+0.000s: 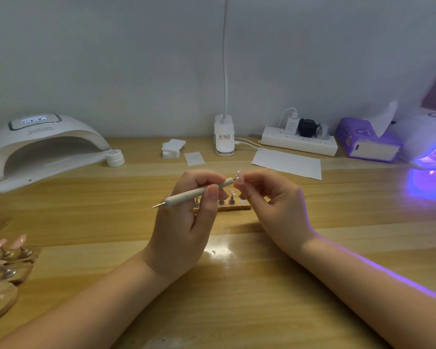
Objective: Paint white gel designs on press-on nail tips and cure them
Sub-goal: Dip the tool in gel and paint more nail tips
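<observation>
Head view showed both forearms reaching over the desk, hands raised above it. Left hand curled round a pen, pinching the barrel near its front between thumb and fingers; the fine tip met a nail tip. Right hand pinched that pale pink tip from below with its fingertips, whether on a small stand could not be told. Behind the hands sat a wooden holder with more tips on pegs. Such a tip looked light, thin and glossy, likely slippery and easy to flick away, so holding it by the base or edges, clear of the wet gel, seemed wise. Further back lay a gel pot beside the dark left lamp. At far right a second lamp glowed purple.
</observation>
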Demonstrator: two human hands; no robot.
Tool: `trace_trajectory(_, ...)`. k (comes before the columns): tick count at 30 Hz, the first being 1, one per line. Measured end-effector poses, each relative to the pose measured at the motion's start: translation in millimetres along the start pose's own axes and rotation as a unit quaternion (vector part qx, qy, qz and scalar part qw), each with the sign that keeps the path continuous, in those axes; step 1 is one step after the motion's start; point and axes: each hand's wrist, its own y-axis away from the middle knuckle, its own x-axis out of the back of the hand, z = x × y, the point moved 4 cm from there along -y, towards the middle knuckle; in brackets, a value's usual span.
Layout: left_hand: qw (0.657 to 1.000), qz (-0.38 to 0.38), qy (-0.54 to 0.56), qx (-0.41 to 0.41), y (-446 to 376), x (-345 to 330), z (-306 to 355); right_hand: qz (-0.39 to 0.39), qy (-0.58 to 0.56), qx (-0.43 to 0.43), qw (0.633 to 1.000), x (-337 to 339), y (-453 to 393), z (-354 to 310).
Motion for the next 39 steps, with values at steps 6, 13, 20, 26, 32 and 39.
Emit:
trace_trajectory(6, 1.000, 0.001, -0.008, 0.002, 0, 1, 0, -0.001, 0.005, 0.009, 1.000, -1, 0, 0)
trace_trajectory(13, 1.000, 0.001, -0.012, 0.002, 0, 0, 0, -0.004, 0.011, 0.010, 1.000, 0, 0, -1)
trace_trajectory(20, 0.999, 0.034, 0.002, -0.018, -4, 3, 7, -0.001, -0.001, -0.009, 1.000, -1, 1, -2)
trace_trajectory(26, 0.998, 0.061, 0.002, -0.023, -7, 7, 7, 0.004, -0.023, -0.033, 0.999, 1, -1, -2)
trace_trajectory(32, 0.998, 0.060, -0.019, -0.005, -5, 8, -2, 0.007, -0.062, -0.085, 0.994, 0, -2, 4)
trace_trajectory(39, 0.998, 0.052, -0.035, 0.002, -3, 8, -7, 0.007, -0.074, -0.110, 0.991, 1, -2, 4)
